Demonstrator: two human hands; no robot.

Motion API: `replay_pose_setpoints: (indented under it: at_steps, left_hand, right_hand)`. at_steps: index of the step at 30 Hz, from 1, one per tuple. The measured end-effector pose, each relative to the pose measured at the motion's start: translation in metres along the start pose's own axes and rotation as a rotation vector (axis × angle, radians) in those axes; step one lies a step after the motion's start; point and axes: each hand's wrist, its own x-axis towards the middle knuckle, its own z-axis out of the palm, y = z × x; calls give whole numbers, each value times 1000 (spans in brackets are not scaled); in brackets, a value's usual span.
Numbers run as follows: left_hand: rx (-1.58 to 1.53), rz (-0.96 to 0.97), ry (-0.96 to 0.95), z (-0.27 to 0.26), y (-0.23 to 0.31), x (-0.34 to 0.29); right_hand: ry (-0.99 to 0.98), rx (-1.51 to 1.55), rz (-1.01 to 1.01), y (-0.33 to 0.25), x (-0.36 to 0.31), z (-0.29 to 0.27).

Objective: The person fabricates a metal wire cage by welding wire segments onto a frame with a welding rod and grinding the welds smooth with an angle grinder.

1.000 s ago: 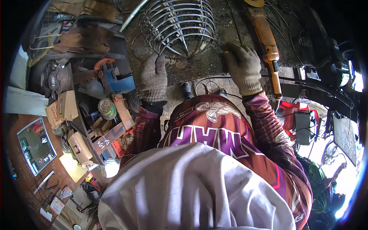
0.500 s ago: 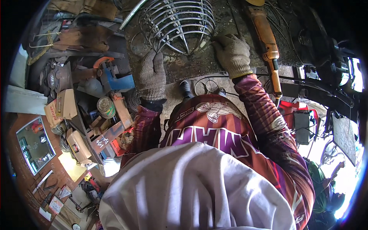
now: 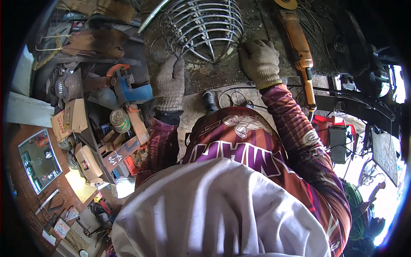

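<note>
A curved metal wire frame [image 3: 209, 30], built of several bent bars over lengthwise ribs, lies on the dark workbench [image 3: 201, 79] with its pointed end toward me. My left hand [image 3: 169, 83], in a knitted work glove, has fingers and thumb closed together at the frame's near left wire. On the other side my gloved right hand [image 3: 261, 62] rests on the bench with curled fingers, right beside the frame's edge. What those fingers hold, if anything, is hidden beneath the glove. Just right of that hand lies an orange angle grinder [image 3: 303, 62].
A metal tube [image 3: 153, 16] lies at the bench's far left. Leftward are a blue-and-orange tool [image 3: 132, 91], a can [image 3: 119, 120] and open cardboard boxes [image 3: 87, 160]. A dark cable [image 3: 329, 89] runs past the bench's near edge. A red case [image 3: 321, 122] is at right.
The whole view has shifted slightly. Both hands keep about the same places by the wire frame, with no clear change in grip.
</note>
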Motion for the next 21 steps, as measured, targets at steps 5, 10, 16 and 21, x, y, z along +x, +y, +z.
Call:
replay_pose_setpoints:
  at_steps: [5,10,16,21]
  left_hand:
    - [158,-68,-203,-19,12,7]
    - [78,-64,-204,-20,12,8]
    - [2,-88,-179,-11,-2,2]
    - [114,-98,-134,-8,8,-1]
  right_hand:
    - [25,-36,-13,-3,-1,-1]
    - [115,-68,-46,-1,1,-1]
    - [116,66,-45,5,2,0]
    - [101,179,-104,9,0,-2]
